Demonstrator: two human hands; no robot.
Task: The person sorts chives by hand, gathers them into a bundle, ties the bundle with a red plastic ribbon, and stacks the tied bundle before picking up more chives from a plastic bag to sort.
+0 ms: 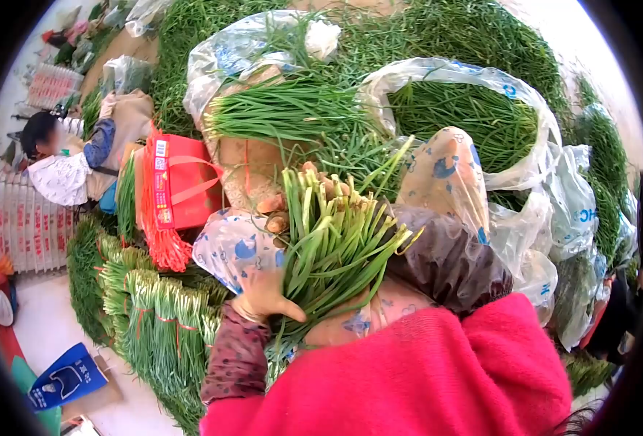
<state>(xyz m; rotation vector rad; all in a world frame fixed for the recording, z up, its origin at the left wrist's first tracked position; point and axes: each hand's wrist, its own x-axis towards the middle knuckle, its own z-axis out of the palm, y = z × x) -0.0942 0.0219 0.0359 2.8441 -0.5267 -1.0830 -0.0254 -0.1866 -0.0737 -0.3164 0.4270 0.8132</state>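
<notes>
From my remote seat I saw the heap of greens (481, 36) spread widest, out toward 1 o'clock from the work, with an open plastic bag (376, 98) of more stalks on its near side. Tied bundles (158, 312) were stacked at 8 o'clock, and another person (67, 167) sat well apart at about 10. The plastic-covered right knee (445, 167) rose at 2 o'clock, and I judged it the main obstacle, crowding the leaning stalks there. A red bag (191, 207) stood near at 10; a loose sheaf (285, 112) lay just short of 12.

The bundle of stalks (329, 247) was in the middle, over the lap, pale ends toward 12 and leaves toward 6. The right hand, mostly hidden behind it, was curled around the stalks, its fingers (276, 220) showing at 9 o'clock. The left hand (262, 298) lay at 8, its thumb out across the leaves; its fingers were blurred, so I couldn't tell how firmly it held anything. To my mind, good handling called for a snug but gentle hold below the ends, stalks squared level, the strays at 1 o'clock drawn in, and the thumb kept light so leaves didn't bruise.
</notes>
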